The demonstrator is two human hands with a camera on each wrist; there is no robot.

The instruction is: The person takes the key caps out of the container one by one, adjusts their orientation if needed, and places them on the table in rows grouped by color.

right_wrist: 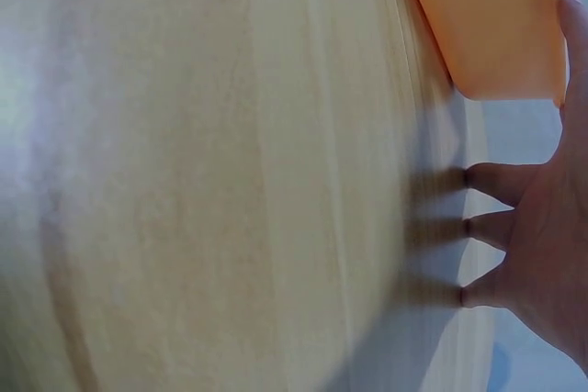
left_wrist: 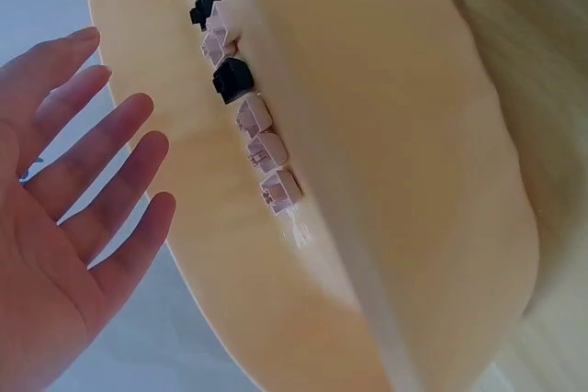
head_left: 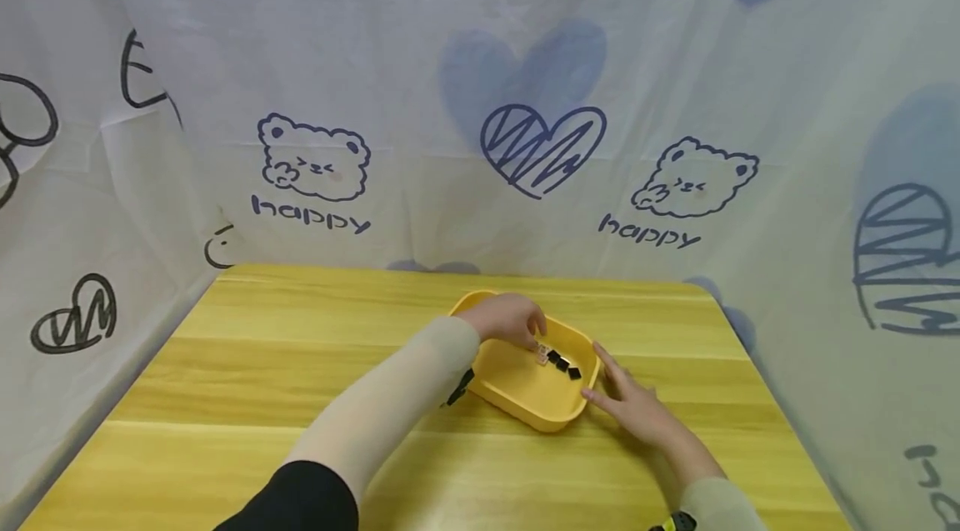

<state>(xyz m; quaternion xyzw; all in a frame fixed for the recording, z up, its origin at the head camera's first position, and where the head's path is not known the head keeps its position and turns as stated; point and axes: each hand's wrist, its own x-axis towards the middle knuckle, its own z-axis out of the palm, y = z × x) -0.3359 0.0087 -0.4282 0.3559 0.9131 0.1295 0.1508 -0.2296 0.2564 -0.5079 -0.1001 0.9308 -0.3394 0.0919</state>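
A yellow plastic bin (head_left: 517, 385) sits on the table with a row of small keycaps along its inside. The black keycaps (head_left: 562, 364) show in the head view; more black keycaps (left_wrist: 233, 80) and pink keycaps (left_wrist: 280, 192) line up in the left wrist view. My left hand (head_left: 506, 320) reaches over the bin's far side, its fingertips near a pink keycap (head_left: 542, 355). In the left wrist view its fingers are spread and relaxed, with nothing held. At the bin's right end, my right hand (head_left: 633, 408) touches the rim with thumb and forefinger fairly straight. Its other fingertips rest on the table in the right wrist view.
The yellow wood-grain table (head_left: 300, 348) extends around the bin. A white cloth (head_left: 420, 97) printed with hearts and bears hangs behind it and along both sides. Dark wrist straps show at both wrists.
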